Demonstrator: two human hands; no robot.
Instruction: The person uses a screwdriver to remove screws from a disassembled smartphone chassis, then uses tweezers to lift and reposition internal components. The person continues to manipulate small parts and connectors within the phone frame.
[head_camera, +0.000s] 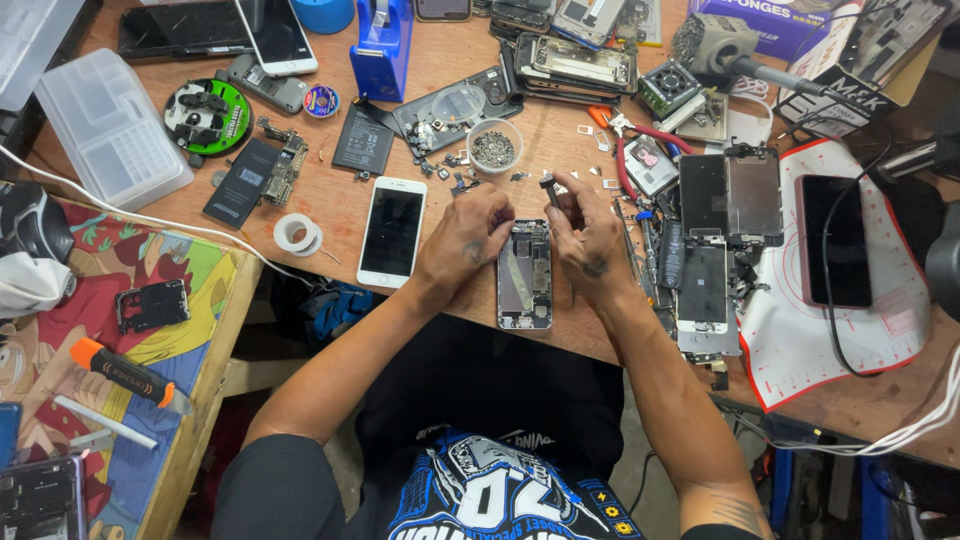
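2 hands (470, 235) (590, 235), 1 opened phone (524, 275)

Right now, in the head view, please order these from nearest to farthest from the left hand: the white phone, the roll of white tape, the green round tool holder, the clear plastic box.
From the left hand:
1. White phone, lying just to its left.
2. Roll of white tape, farther left, past the phone.
3. Green round tool holder, up and to the left.
4. Clear plastic box, at the far left edge of the bench.

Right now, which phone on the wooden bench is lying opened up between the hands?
The opened phone body, innards exposed, between left hand and right hand. The white phone beside it lies closed, screen up.
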